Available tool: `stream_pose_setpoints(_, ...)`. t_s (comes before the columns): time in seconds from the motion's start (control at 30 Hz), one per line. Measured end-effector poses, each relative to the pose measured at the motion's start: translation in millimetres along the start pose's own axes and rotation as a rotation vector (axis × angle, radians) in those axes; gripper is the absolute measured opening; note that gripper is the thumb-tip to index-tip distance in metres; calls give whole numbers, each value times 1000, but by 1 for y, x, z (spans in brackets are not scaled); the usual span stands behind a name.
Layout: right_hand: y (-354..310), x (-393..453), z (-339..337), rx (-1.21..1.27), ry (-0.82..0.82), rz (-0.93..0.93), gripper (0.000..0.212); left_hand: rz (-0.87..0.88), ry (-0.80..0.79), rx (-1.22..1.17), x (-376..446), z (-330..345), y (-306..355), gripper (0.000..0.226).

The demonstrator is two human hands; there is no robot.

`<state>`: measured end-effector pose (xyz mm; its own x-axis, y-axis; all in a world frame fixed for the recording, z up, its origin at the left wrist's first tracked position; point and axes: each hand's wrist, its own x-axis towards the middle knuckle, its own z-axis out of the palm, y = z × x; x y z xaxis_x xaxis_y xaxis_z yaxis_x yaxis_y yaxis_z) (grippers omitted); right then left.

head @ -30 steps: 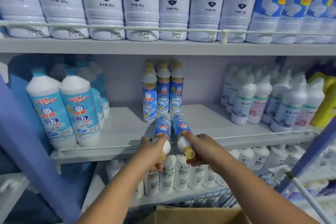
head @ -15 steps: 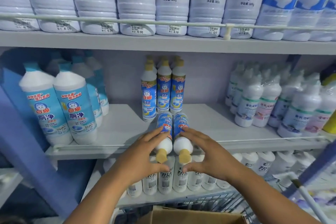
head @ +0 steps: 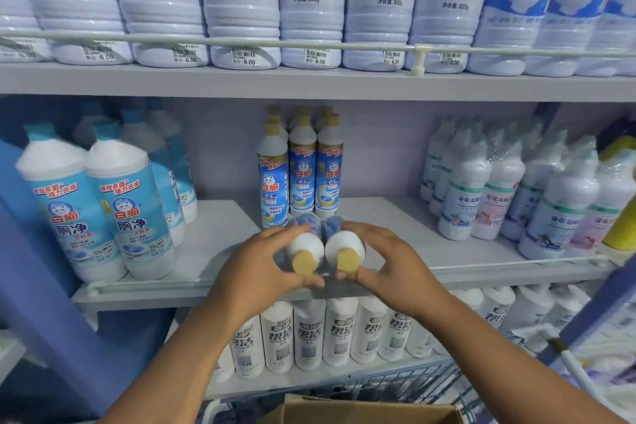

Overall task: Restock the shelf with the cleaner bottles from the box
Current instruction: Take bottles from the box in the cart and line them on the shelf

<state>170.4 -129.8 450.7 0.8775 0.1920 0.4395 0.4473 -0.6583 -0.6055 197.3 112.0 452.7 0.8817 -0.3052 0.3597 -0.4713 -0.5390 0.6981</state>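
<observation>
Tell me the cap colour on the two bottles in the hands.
Both caps are yellow-tan, seen clearly in the head view, the only one.

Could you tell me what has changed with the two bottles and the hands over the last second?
The two gold-capped bottles went from lying tipped on the middle shelf to nearly upright, closer to the standing row. The left hand and right hand shifted from the necks to cupping the shoulders. The standing row and the neighbouring bottles stayed put.
</observation>
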Motion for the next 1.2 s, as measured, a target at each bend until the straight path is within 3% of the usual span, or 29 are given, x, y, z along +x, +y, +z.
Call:
stream_pose_setpoints(0.17, -13, 39, -23, 113, -34, 101, 62, -72, 24, -179, 34, -14, 22, 77)
stream_pose_setpoints(0.27, -17, 61, -31, 205, -20, 155, 62, -98, 19, -273, 55, -18, 36, 57)
stream_pose_setpoints(0.43, -25, 97, -37, 289, -36, 224, 35, -196, 97, -303, 95, -15, 47, 32)
stream_pose_setpoints(0.6, -26, 125, -28, 280, 39, 339, 41, -322, 242, -175, 116, 4, 37, 44)
stream_pose_setpoints(0.87, -2, 125, 2, 430, 178, 426, 48, -371, 188, -321, 97, 55, -13, 38)
stream_pose_setpoints(1.03, 42, 78, 48, 442, 46, 448, 54, -363, 13, -232, 74, 69, -41, 67)
stream_pose_setpoints(1.2, 60, 79, 54, 437, -51, 509, 65, -374, 42, -157, 75, 69, -41, 61)
